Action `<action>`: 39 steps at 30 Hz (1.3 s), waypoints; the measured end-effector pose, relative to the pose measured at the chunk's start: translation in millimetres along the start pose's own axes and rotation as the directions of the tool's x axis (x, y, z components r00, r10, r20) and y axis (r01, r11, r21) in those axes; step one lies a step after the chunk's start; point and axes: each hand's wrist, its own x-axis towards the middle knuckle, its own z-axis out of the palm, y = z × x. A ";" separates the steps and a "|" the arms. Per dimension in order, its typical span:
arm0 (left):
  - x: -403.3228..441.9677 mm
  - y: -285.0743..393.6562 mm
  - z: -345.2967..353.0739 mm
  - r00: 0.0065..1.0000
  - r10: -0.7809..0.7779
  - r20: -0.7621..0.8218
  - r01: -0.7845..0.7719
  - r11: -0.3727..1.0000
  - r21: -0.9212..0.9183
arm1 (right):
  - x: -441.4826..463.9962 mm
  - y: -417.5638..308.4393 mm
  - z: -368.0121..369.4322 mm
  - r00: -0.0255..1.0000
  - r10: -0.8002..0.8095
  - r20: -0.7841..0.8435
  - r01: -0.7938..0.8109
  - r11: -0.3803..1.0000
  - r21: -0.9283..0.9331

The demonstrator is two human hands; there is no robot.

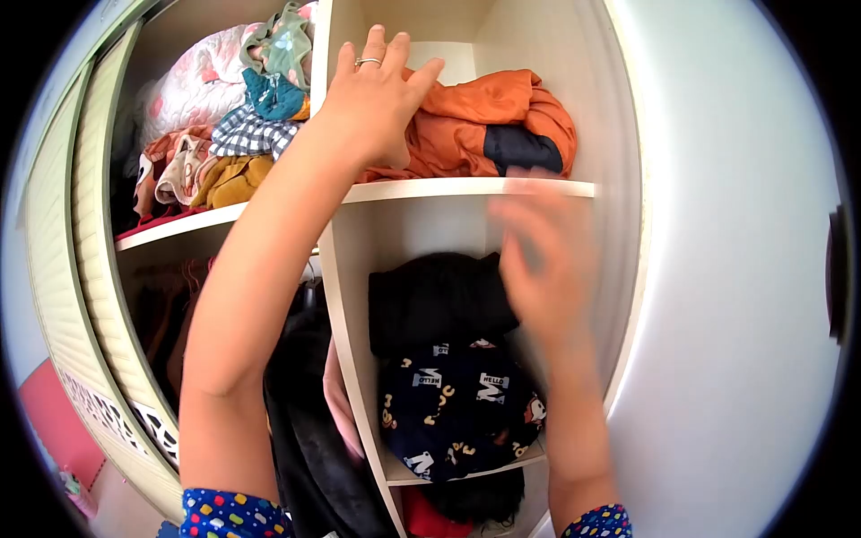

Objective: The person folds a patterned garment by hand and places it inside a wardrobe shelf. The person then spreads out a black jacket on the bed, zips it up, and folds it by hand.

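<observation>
My left hand, with a ring on one finger, is raised with its fingers spread. It is in front of the upper cubby, by the folded orange garment, which has a dark navy patch. Whether the palm touches the cloth is hidden. My right hand is blurred by motion just below the shelf board, its thumb apart from the fingers and nothing visible in it. Near it in the lower cubby, a folded black garment lies on a navy printed cloth bundle with "HELLO" lettering.
On the left shelf are a pink quilted bundle, a checked cloth and a mustard cloth. Below hang dark clothes. A slatted sliding door stands left, a white panel right. Something red lies at the bottom.
</observation>
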 end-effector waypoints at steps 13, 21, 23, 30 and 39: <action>47.4 9.4 96.0 0.940 0.127 0.315 -0.103 0.991 -0.089 | 128.7 131.0 73.6 0.649 0.400 0.647 0.092 0.804 -0.588; 104.1 -28.9 96.4 0.979 -0.006 -0.203 -0.021 0.991 -0.133 | 150.2 165.0 84.0 0.976 0.075 0.205 0.045 0.849 -0.526; 108.8 -32.8 100.1 0.960 -0.013 -0.280 -0.019 0.994 -0.110 | 151.9 169.6 86.3 0.996 -0.083 0.024 0.084 0.874 -0.479; 109.5 -36.0 90.6 0.836 -0.041 -0.547 0.007 0.998 -0.065 | 164.5 169.4 78.9 0.944 -0.291 -0.154 0.182 0.851 -0.493; 97.1 -20.5 104.5 0.935 0.304 -0.181 -0.309 0.951 -0.002 | 147.8 166.2 76.8 0.987 -0.123 0.103 0.159 0.826 -0.541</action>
